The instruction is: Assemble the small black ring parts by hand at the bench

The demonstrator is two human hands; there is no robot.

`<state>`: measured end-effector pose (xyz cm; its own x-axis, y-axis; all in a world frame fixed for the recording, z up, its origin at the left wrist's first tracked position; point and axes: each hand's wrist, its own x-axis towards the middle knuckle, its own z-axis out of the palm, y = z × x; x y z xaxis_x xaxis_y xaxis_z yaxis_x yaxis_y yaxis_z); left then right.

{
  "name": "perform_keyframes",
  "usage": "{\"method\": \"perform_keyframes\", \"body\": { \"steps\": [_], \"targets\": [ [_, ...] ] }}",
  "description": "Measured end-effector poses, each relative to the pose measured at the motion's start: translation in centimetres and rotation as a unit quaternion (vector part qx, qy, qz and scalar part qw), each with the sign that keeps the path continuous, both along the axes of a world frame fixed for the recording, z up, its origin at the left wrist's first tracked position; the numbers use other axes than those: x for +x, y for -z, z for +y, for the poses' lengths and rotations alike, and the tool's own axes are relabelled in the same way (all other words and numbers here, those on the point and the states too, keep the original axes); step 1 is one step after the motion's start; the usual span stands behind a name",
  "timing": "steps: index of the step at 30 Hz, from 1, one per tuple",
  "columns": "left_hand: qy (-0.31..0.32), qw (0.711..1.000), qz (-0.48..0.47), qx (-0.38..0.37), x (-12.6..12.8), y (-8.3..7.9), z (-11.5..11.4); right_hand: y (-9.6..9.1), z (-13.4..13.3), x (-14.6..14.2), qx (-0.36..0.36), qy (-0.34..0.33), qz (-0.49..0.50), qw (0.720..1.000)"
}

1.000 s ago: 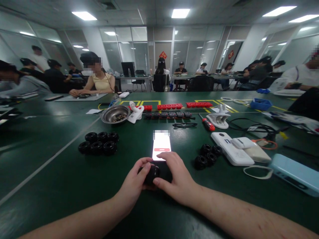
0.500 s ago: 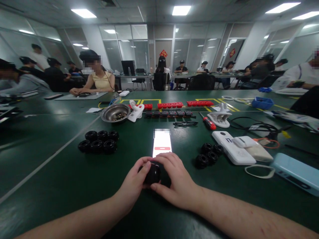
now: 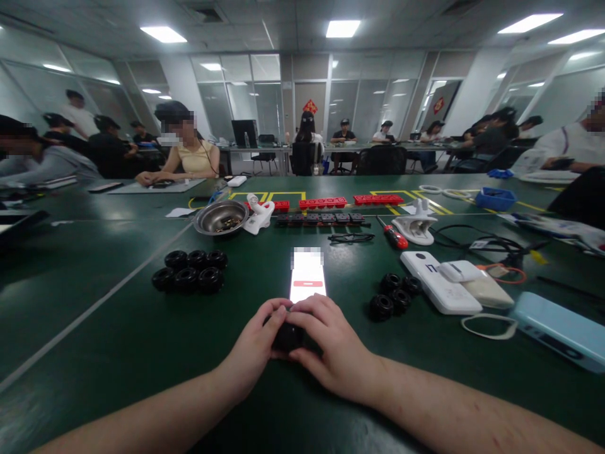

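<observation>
Glass partitions (image 3: 366,101) and ceiling lamps (image 3: 343,29) stand behind a long green table (image 3: 137,347), and several people sit at work farther back. At the near middle of the table, a round black wheel (image 3: 289,339) sits between the person's two hands, enclosed from both sides and partly hidden by the fingers.

The left hand (image 3: 258,337) grips the wheel at its left side, thumb over the upper edge and the other fingers curled round behind and below. The right hand (image 3: 336,350) is bent around the opposite side: its fingers arch over the top, their tips close to the left thumb, while its own thumb presses low on the near side. Thus the wheel lies within the curve of both grips, its dark face showing only in the gap between them.

Just beyond the hands lies a phone (image 3: 308,277) with a lit screen, its lower end covered by the right fingers. Six similar wheels (image 3: 186,279) stand in two rows to the left; four others (image 3: 380,307) cluster to the right, near a white power bank (image 3: 442,287). Farther off are a metal bowl (image 3: 201,222), black glasses (image 3: 352,238) and a screwdriver (image 3: 396,237).
</observation>
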<state>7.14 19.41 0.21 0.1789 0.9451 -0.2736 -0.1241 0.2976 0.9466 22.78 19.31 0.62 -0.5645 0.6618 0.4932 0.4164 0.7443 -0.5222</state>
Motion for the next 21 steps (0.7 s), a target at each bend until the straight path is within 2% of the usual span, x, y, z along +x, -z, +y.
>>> {"method": "perform_keyframes", "body": {
  "steps": [2,8,15,17,21],
  "targets": [
    [-0.002,1.0,-0.013,-0.004,-0.03,0.05,-0.1,0.04,0.0,0.01,-0.003,0.009,0.003,1.0],
    [-0.018,1.0,0.007,-0.023,0.06,-0.21,-0.15,0.19,0.75,-0.01,-0.057,0.096,0.014,0.994],
    [-0.02,0.999,-0.014,-0.025,0.21,-0.51,-0.04,0.06,0.11,-0.03,0.005,0.02,-0.017,1.0],
    [-0.018,0.999,-0.019,-0.023,0.2,-0.43,-0.11,-0.01,-0.03,-0.06,0.004,0.031,-0.014,0.999],
    [-0.03,0.999,-0.029,-0.021,0.18,-0.25,-0.15,-0.02,0.22,-0.09,-0.036,0.096,-0.004,0.995]
  ]
}}
